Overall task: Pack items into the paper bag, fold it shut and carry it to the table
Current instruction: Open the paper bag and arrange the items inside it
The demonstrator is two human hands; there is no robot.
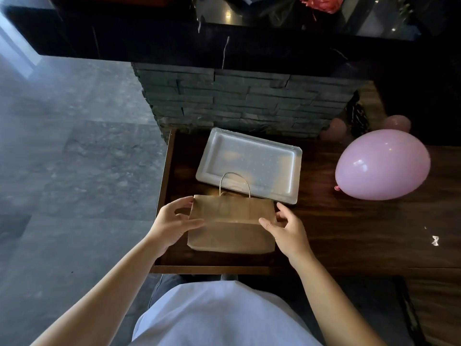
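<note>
White shirt, hands gripping paper bag on wooden table.

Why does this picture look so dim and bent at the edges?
Head view: the wide-angle lens bows the dark counter and floor; light is low, so the paper bag looks murky; small glare spots sit on the pink balloon and white tray; both hands stay fairly sharp.

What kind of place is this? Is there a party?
Probably a restaurant or café set up for a party, though that's a guess. There's a dark wooden table, a stone-clad counter behind it, and a pink balloon lying beside a white tray.
</note>
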